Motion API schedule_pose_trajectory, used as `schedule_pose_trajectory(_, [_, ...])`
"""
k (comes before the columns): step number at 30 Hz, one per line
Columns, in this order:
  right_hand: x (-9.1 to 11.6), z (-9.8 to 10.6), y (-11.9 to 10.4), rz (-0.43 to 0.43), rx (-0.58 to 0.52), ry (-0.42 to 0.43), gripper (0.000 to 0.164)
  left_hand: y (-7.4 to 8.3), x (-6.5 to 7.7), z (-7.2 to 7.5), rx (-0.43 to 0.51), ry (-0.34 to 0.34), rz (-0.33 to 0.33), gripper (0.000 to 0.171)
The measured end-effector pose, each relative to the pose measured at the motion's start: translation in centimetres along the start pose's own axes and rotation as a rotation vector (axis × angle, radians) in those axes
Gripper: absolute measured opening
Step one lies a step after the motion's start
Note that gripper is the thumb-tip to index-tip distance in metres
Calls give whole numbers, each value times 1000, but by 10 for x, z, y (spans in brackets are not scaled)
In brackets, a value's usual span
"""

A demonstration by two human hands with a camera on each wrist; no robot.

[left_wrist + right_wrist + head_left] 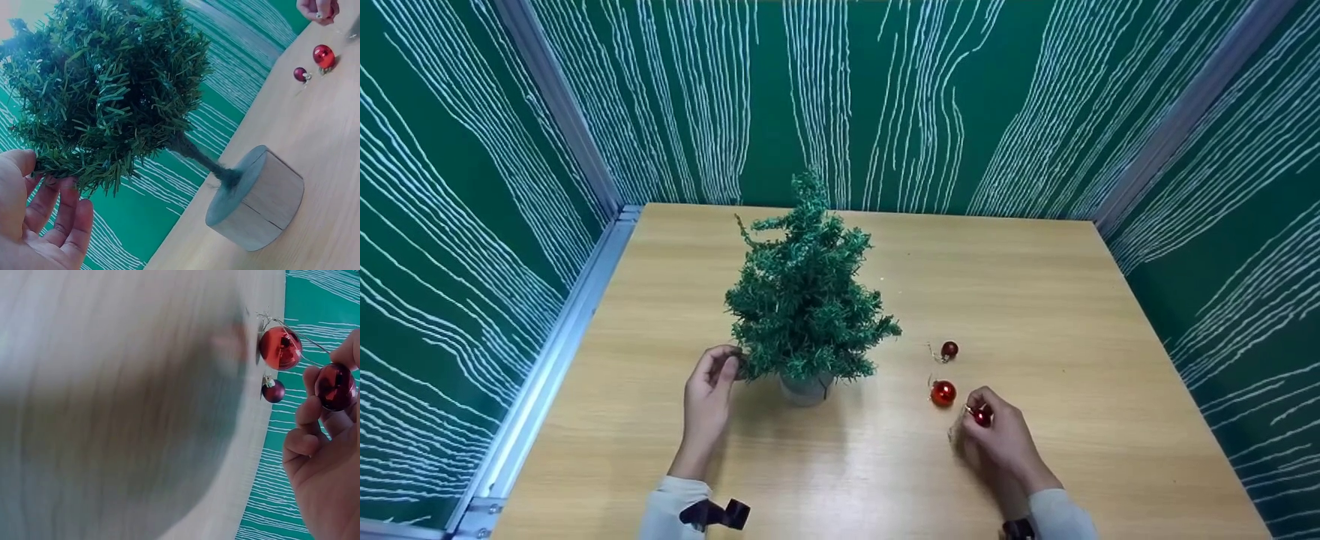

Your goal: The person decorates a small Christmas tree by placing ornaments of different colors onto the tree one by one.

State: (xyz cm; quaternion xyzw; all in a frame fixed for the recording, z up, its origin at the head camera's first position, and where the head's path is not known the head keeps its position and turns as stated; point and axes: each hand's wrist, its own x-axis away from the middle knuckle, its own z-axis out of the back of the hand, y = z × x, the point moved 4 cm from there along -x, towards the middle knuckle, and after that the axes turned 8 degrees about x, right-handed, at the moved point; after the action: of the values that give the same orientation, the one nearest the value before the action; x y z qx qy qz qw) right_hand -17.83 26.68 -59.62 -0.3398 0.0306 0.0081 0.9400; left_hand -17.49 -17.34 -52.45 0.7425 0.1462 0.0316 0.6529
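A small artificial Christmas tree stands on the table, its thin trunk set in a round grey base. At the tree's lower left, my left hand pinches the tip of a branch between thumb and fingers. My right hand, to the right of the tree, holds a shiny red bauble by its fingertips, and a thin gold string runs from it. Just beyond that hand, a larger red bauble and a small dark red bauble lie on the table, each with a string.
The wooden table is enclosed at the back and sides by green panels with wavy white lines. A metal rail runs along the left table edge. Dark straps sit on both wrists.
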Motion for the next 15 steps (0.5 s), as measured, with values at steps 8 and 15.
schedule_pose_trajectory(8, [3, -2, -1, -8, -32, -6, 24, 3, 7, -4, -12, 2, -26, 21])
schedule_pose_trajectory(15, [4, -3, -7, 16, -67, 0, 23, 2, 11, -7, -1, 7, -48, 18])
